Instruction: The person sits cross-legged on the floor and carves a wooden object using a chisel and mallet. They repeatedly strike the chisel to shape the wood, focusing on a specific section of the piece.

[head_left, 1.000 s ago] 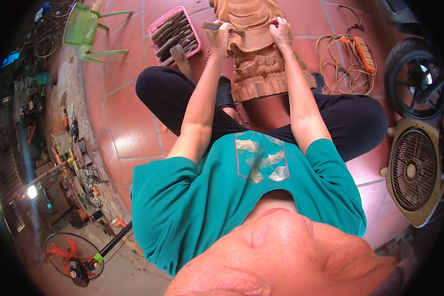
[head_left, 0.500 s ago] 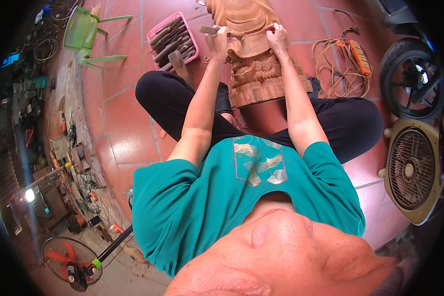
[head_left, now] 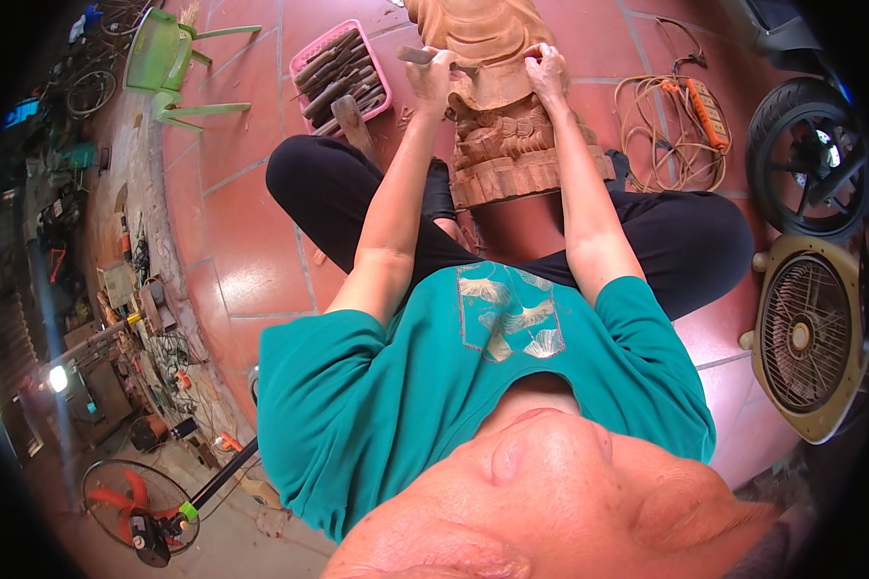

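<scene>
A carved wooden statue (head_left: 488,82) lies between my legs, its tiered base toward me and its smooth folds farther away. My left hand (head_left: 431,83) is closed around a chisel (head_left: 415,55) at the statue's left side. The chisel's handle sticks out to the left, and its dark blade points right, over the wood. Against the statue's right side, my right hand (head_left: 547,73) has its fingers curled together; whether anything is pinched in them is hidden. A wooden mallet (head_left: 350,118) leans beside my left knee.
A pink basket (head_left: 387,89) of carving tools stands left of the statue. An orange power strip (head_left: 708,114) with a coiled cord (head_left: 637,125) lies at right, near a wheel (head_left: 758,154) and a box fan (head_left: 765,338). A green chair (head_left: 154,63) is far left.
The chisel's handle has shifted slightly in my left hand, its end moving a little to the right. My right hand stays at the statue's right side.
</scene>
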{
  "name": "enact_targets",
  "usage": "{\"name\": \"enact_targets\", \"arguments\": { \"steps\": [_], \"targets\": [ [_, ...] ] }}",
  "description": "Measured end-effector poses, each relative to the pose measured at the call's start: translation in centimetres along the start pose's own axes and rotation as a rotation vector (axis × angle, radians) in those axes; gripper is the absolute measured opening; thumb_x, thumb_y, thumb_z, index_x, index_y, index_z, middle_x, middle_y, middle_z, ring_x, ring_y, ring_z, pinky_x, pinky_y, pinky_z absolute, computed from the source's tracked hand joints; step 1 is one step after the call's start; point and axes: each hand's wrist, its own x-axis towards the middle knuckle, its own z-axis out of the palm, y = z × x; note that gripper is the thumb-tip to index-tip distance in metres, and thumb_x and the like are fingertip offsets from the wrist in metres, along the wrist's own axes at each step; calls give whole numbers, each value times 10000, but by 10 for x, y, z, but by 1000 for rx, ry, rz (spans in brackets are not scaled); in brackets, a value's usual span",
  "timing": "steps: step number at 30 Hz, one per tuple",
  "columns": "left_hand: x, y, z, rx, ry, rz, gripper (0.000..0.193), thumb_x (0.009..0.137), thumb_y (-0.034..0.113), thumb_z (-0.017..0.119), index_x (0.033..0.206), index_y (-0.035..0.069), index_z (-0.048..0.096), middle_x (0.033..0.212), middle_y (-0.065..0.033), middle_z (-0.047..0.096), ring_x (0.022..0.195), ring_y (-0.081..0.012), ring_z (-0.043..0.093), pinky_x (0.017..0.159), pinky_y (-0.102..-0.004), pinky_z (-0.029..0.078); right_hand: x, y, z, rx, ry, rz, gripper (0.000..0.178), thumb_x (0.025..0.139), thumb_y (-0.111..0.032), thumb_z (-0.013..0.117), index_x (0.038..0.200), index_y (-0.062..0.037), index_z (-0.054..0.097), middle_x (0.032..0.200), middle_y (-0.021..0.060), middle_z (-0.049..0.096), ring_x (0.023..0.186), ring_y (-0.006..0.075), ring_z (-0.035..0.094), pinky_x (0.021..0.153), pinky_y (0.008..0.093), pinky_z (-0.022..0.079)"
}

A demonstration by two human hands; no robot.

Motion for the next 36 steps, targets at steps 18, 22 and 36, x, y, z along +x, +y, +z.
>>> {"name": "enact_targets", "arguments": {
  "steps": [18,22,36],
  "targets": [
    [8,1,3,91,96,94,101,818,79,625,829,-20,636,715,-80,665,620,-133,640,566,-261,497,-2,8,15,-18,37,-75,95,746,-79,593,818,-55,650,857,164,644,823,330,621,740,446,506],
    [22,-17,1,110,91,211,142,877,71,637,983,-21,614,842,-93,664,725,-156,653,652,-259,523,-1,15,16,9,73,-118,83,731,-53,600,800,-43,645,813,155,639,749,315,626,692,434,515],
    [17,-24,-8,181,-36,184,27,818,18,630,835,-3,627,776,-93,675,645,-165,676,623,-276,540,-1,8,2,-52,-3,-60,109,775,-142,630,845,-83,690,850,122,679,790,276,671,726,396,531]
  ]
}}
